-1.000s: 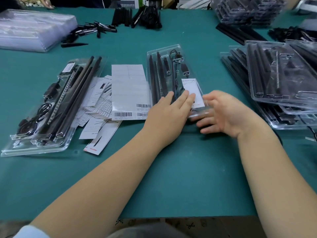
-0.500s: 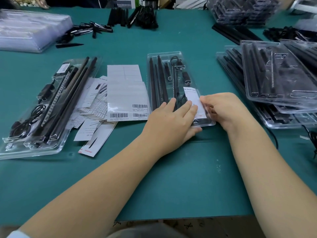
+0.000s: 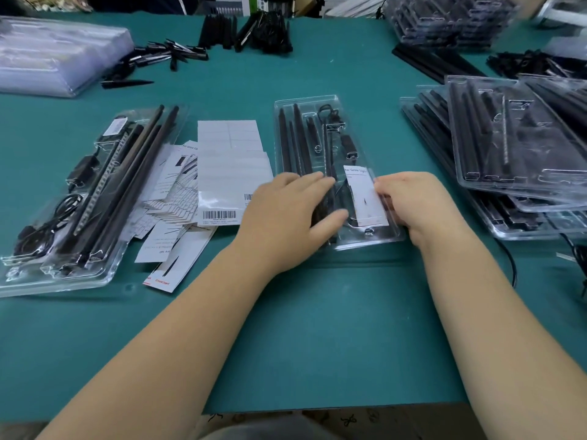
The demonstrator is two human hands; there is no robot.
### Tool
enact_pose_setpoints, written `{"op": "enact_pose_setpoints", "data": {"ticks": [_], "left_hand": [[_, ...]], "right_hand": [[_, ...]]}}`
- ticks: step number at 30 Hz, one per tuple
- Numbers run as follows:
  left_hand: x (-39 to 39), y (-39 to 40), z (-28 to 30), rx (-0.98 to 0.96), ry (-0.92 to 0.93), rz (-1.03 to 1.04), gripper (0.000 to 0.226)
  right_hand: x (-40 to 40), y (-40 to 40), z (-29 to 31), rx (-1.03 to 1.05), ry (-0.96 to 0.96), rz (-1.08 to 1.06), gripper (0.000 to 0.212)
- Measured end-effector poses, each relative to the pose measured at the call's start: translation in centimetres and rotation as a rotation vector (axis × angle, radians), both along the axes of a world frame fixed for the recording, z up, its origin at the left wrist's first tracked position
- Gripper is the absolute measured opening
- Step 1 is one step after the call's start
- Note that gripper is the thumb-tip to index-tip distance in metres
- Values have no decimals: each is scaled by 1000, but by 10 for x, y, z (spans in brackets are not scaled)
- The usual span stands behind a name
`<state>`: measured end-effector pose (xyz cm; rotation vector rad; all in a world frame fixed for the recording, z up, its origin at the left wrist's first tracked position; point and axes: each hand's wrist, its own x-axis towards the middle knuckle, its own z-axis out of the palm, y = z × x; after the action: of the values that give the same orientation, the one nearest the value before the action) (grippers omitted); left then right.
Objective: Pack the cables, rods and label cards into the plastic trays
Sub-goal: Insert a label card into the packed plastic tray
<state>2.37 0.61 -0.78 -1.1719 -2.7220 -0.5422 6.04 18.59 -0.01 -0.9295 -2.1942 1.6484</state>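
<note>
Label card (image 3: pixel 365 195) is lying lengthwise in the tray (image 3: pixel 305 104), my right hand (image 3: pixel 413 201) pinching its right edge, left hand (image 3: pixel 286 217) pressing flat beside.

Under my left fingers (image 3: pixel 313 182) lies the clear plastic tray (image 3: pixel 305 104), flat and lengthwise away from me. Black rods (image 3: pixel 297 138) lie in its channels, running out beyond my fingertips, with a black cable (image 3: pixel 330 114) coiled at the far end. The white label card (image 3: pixel 363 193) sits between my two hands, its right edge touching my right fingers (image 3: pixel 386 188).
</note>
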Motion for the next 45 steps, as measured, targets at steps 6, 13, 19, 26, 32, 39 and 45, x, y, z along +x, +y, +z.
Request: {"op": "enact_pose_setpoints", "data": {"ticks": [6, 13, 19, 26, 32, 39, 45], "left_hand": [[-1, 4, -8, -139, -43, -46, 56], [4, 3, -10, -7, -50, -79, 52], [-4, -1, 4, 529, -324, 307, 82], [-19, -19, 24, 1140, -1418, 272, 13], [-17, -16, 14, 993, -1471, 296, 9], [-9, -10, 13, 790, -1510, 225, 15], [2, -2, 11, 709, -1534, 164, 15]], "right_hand": [[0, 3, 0, -65, -59, -50, 38], [3, 3, -6, 194, -38, 129, 53], [12, -4, -2, 147, 74, 207, 38], [25, -8, 14, -53, 134, 327, 15], [23, -8, 11, -227, 10, 436, 9], [18, -10, 10, -530, 29, 322, 41], [20, -10, 12, -545, 12, 289, 37]]}}
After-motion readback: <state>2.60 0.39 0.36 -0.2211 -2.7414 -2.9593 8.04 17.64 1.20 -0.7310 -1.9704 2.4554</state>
